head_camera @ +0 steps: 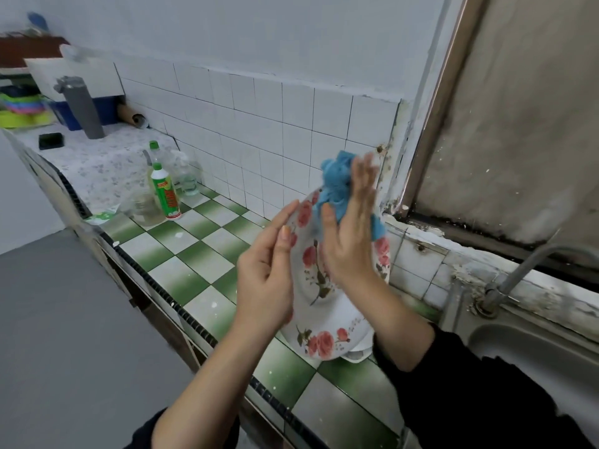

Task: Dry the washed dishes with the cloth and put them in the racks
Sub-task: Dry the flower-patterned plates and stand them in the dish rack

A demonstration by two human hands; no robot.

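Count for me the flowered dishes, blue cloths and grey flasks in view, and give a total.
Flowered dishes: 2 (held plate, lower dish)
Blue cloth: 1
Grey flask: 1
Total: 4

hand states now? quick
Left hand: pinches the round white rose-patterned plate by its rim.
Right hand: open, pressing the blue cloth flat onto it.

A home kitchen, well used – a green-and-white checked tile counter (pixel 201 264) runs along a white-tiled wall (pixel 291 124), with a steel sink (pixel 518 345) and tap (pixel 525 270) at the right and a dish soap bottle (pixel 165 192) further left.
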